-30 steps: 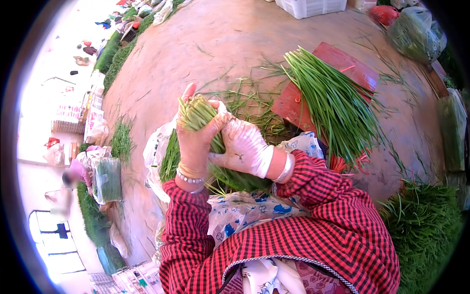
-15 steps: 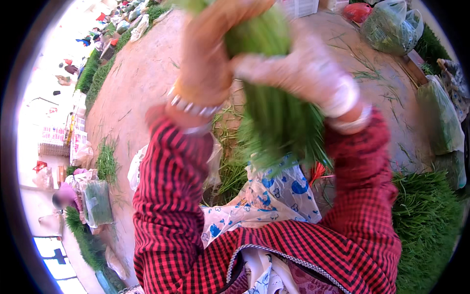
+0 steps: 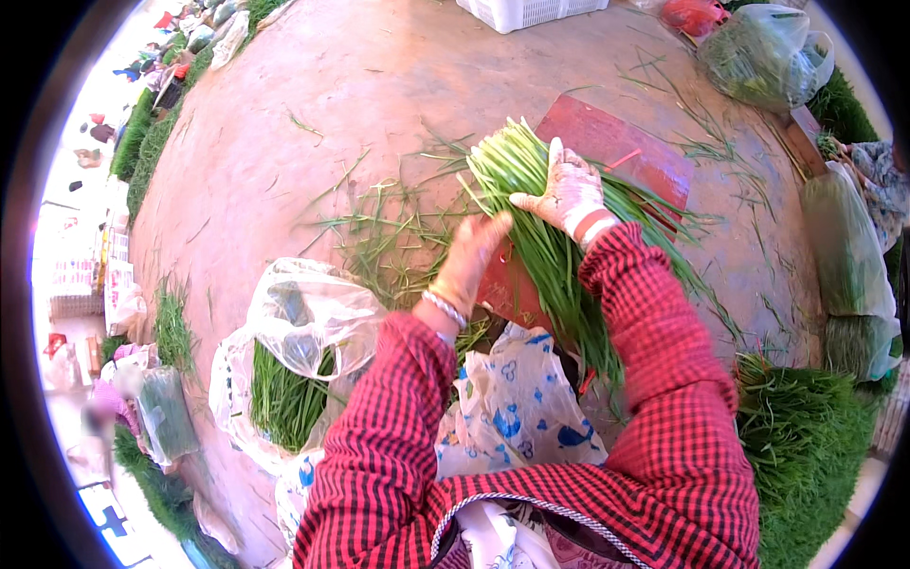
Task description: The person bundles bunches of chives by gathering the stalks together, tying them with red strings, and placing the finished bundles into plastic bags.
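A thick bunch of garlic chives (image 3: 545, 251) lies slantwise on a red board, its pale cut ends at the far left and its green leaves fanning toward me. On top of the bunch rests my right hand (image 3: 569, 194) in a thin pale glove, thumb and fingers spread. My left hand (image 3: 471, 258), slightly blurred, is at the bunch's left edge with its fingers stretched toward the stalks; whether it touches them I cannot tell. The red board (image 3: 621, 142) shows beyond the bunch, with a thin red strip near its middle.
An opened clear plastic bag (image 3: 318, 313) with more chives stands to my left. Chive heaps (image 3: 806, 446) lie at my right. Loose stalks (image 3: 389, 232) litter the floor. A white crate (image 3: 531, 11) and a filled bag (image 3: 763, 62) stand farther off. Patterned plastic (image 3: 521, 408) covers my lap.
The chive bunch, held up between both hands before, is now down on the red board. Both hands have lowered and loosened; the left has come away to the bunch's side.
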Motion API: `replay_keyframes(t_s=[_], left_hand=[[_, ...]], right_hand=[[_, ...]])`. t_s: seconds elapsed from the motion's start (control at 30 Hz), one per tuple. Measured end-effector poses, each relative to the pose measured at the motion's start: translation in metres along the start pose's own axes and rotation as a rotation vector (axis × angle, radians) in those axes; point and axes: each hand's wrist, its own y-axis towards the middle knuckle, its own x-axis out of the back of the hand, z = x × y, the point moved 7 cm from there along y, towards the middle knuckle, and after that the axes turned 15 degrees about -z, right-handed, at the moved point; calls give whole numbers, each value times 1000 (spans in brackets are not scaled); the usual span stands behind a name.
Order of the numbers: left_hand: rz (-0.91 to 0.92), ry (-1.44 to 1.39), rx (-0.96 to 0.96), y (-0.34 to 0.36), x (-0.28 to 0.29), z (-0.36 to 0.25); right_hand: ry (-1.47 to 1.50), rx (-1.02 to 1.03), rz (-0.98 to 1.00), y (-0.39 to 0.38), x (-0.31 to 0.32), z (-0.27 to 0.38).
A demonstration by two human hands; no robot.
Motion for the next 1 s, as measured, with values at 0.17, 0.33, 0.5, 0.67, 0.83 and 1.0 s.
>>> replay_keyframes(t_s=[0.17,0.33,0.5,0.67,0.83,1.0], left_hand=[[-193,108,165,-28,-24,-12],[-82,594,102,-15,-49,-34],[-99,907,202,-2,-48,-48],[173,1401,-252,12,-28,-38],[-335,222,154,30,4,-40],[-451,3,55,53,4,-28]], right_hand=[[196,49,148,8,-1,-16],[420,-2,424,42,-20,-80],[500,-19,406,15,-8,-38],[543,-76,224,-5,2,-31],[593,-89,164,-4,11,-40],[583,49,41,-23,30,-10]])
